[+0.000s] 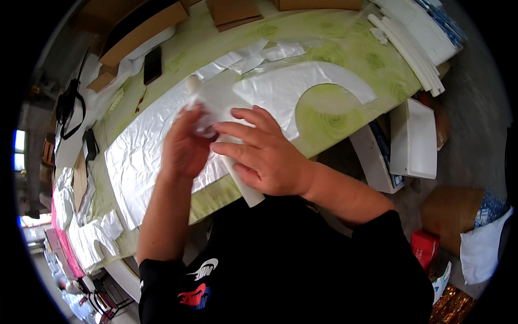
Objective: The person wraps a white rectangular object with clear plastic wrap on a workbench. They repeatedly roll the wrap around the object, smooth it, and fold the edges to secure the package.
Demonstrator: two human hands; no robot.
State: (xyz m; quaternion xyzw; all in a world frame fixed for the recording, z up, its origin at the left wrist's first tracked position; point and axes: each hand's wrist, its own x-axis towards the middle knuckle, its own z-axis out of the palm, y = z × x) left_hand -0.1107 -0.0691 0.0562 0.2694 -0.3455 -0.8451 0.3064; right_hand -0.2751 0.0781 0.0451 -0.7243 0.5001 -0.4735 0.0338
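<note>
A slim white tube (pixel 243 182) slants between my hands, its upper end blurred and its lower end by my shirt. Fingers of my left hand (pixel 183 143) curl round its upper part, where a wad of crumpled clear film (pixel 205 125) also shows. Motion blurs the exact grip there. My right hand (pixel 270 154) lies across the tube's middle with fingers apart, the fingertips close to the film and the left thumb. Beneath both hands a large silvery white sheet (pixel 143 154) is spread on the table, with a curved piece (pixel 324 74) at its right.
A green patterned cloth (pixel 372 116) covers the table. A dark phone (pixel 152 65) and an open cardboard box (pixel 143 32) are at the far left. Several white tubes (pixel 410 56) lie at the far right. White foam boxes (pixel 413 137) and a brown carton (pixel 450 216) stand below the right edge.
</note>
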